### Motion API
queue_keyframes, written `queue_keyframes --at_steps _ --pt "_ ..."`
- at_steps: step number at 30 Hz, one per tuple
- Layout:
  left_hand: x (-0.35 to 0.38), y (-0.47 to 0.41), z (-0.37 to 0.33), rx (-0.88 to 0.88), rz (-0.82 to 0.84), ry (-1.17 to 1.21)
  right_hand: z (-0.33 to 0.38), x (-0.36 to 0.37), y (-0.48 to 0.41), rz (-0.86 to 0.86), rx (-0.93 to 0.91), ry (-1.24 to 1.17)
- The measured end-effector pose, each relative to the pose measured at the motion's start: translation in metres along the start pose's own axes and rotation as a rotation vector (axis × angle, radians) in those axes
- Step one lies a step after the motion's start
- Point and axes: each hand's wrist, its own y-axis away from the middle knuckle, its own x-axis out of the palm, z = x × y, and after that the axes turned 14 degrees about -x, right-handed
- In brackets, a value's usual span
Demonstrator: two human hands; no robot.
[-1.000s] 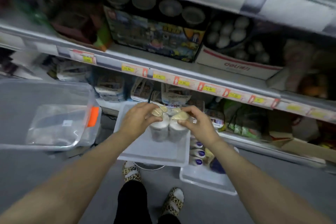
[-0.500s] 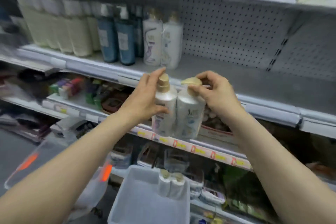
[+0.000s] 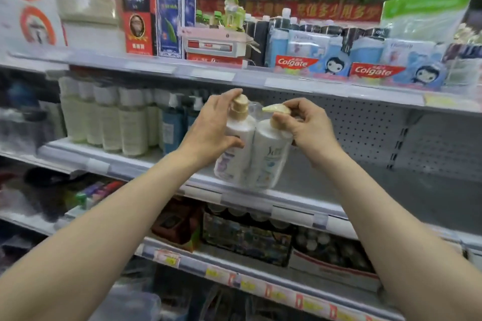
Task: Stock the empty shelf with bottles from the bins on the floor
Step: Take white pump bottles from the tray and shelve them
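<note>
A second ago both hands were down at the white bin on the floor, closing on a pair of white pump bottles; half a second ago the pair was on its way up, level with the price-tag rail below the target shelf. Now the two bottles hang in front of the shelf (image 3: pixel 391 190) itself, their bases at about its front lip and not yet set down, so the lift looks finished and only the placing is left for this pair. The left hand (image 3: pixel 212 129) is wrapped around the left bottle (image 3: pixel 234 154), fingers curled over its shoulder and one finger reaching up beside the tan pump. The right hand (image 3: pixel 310 129) pinches the pale pump head of the right bottle (image 3: pixel 268 161), fingers closed tight on it, the palm clear of the body. The two bottles touch side by side and tilt a little, bases swung left. Behind and to the right the grey shelf is bare back to its pegboard wall; to the left stand rows of cream and blue bottles (image 3: pixel 130 122). The bins are out of view.
</note>
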Motion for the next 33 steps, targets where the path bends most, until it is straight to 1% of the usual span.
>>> queue_keyframes --at_steps 3,7,10,13,15,18,21,25,29,33 --pt "0.007 -0.022 0.023 -0.008 0.040 0.000 -0.019 0.019 -0.010 -0.013 0.019 0.048" --pt "0.022 -0.048 0.048 -0.047 0.131 -0.043 -0.041 0.037 -0.019 -0.030 0.107 0.184" --pt "0.031 -0.063 0.064 -0.087 0.160 -0.084 -0.050 0.045 -0.028 -0.024 0.146 0.260" --pt "0.032 -0.079 0.075 -0.093 0.178 -0.154 -0.055 0.052 -0.034 0.031 0.150 0.206" --pt "0.030 -0.087 0.080 -0.077 0.165 -0.221 -0.060 0.056 -0.031 0.098 0.148 0.186" --pt "0.032 -0.094 0.078 0.010 0.195 -0.374 -0.074 0.060 -0.022 0.212 0.181 0.296" --pt "0.036 -0.098 0.076 0.056 0.215 -0.530 -0.088 0.066 -0.012 0.264 0.213 0.412" --pt "0.040 -0.102 0.081 0.087 0.171 -0.621 -0.103 0.073 -0.012 0.233 0.181 0.417" --pt "0.047 -0.114 0.082 0.080 0.183 -0.675 -0.113 0.077 -0.021 0.218 0.229 0.417" --pt "0.053 -0.125 0.087 0.061 0.186 -0.711 -0.122 0.082 -0.026 0.206 0.229 0.446"
